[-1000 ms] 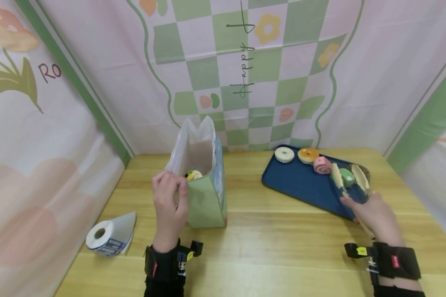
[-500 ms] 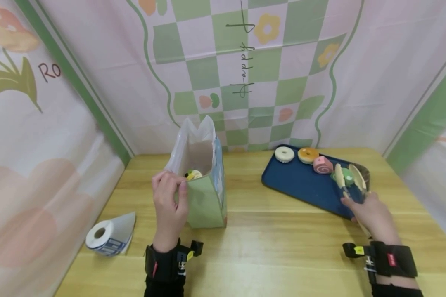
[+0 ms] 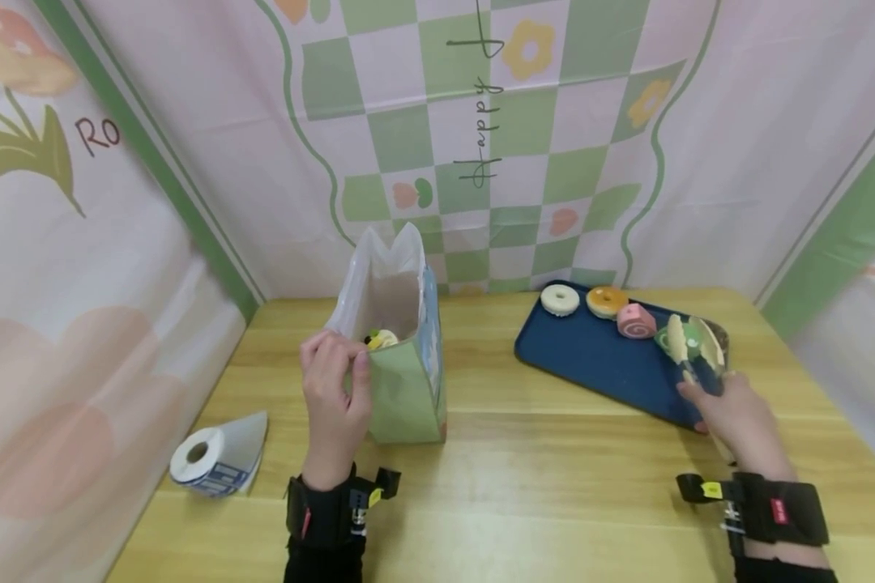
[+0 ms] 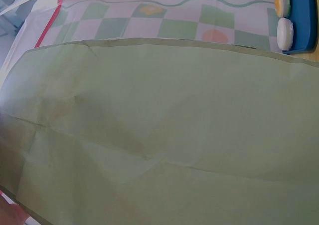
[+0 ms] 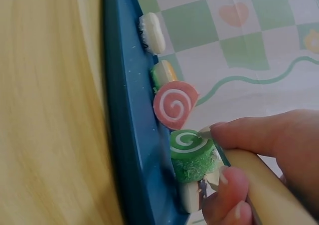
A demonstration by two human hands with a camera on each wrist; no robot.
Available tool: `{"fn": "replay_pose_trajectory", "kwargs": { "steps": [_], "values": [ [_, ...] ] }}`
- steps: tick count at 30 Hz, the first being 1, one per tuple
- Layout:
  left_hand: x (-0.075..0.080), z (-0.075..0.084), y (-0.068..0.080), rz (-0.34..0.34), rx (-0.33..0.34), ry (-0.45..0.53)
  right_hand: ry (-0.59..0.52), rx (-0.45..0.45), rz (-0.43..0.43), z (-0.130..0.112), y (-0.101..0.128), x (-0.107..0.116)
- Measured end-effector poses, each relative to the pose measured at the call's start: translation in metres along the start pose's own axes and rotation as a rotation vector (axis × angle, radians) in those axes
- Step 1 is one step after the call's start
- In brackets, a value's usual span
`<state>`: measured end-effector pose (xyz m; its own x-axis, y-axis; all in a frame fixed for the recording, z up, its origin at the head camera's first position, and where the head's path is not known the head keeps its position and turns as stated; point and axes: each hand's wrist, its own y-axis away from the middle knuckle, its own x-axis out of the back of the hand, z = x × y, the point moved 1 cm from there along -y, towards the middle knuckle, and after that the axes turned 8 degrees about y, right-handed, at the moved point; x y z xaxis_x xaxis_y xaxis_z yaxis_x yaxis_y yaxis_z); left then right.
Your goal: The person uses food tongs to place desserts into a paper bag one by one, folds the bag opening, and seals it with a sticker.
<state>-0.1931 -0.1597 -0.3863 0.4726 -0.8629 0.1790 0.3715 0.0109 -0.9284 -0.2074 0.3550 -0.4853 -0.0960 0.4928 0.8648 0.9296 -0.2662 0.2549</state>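
My left hand [image 3: 334,397] pinches the near rim of an upright green paper bag [image 3: 410,401], whose mouth stands open. A small cream-coloured food item with yellow and black bits [image 3: 385,338] shows inside it. In the left wrist view the bag's green side [image 4: 164,110] fills most of the picture. My right hand [image 3: 740,417] grips a pair of tongs [image 5: 271,185] with pale, broad ends. Those ends stand on either side of a green swirl roll cake [image 5: 192,147] at the tray's right end. Whether both ends press on the cake I cannot tell.
The blue tray [image 3: 591,356] also bears a white doughnut [image 3: 560,300], an orange-glazed doughnut [image 3: 607,301] and a pink swirl roll [image 3: 635,321]. A brown item [image 3: 720,334] lies partly hidden behind the tongs. A label roll [image 3: 207,465] sits at the table's left.
The tongs' ends have drawn closer together around the green roll cake, and the right hand has shifted slightly. The left hand keeps its place on the bag rim.
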Motion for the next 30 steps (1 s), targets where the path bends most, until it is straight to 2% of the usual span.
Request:
{"fn": "replay_pose_trajectory", "kwargs": {
  "steps": [15, 30],
  "values": [
    [0.002, -0.003, -0.002, 0.012, 0.004, -0.006, -0.039, 0.021, 0.017, -0.011, 0.005, 0.01],
    [0.004, -0.003, -0.003, 0.028, -0.025, -0.007, -0.085, 0.03, 0.026, -0.026, 0.013, 0.015]
  ]
}}
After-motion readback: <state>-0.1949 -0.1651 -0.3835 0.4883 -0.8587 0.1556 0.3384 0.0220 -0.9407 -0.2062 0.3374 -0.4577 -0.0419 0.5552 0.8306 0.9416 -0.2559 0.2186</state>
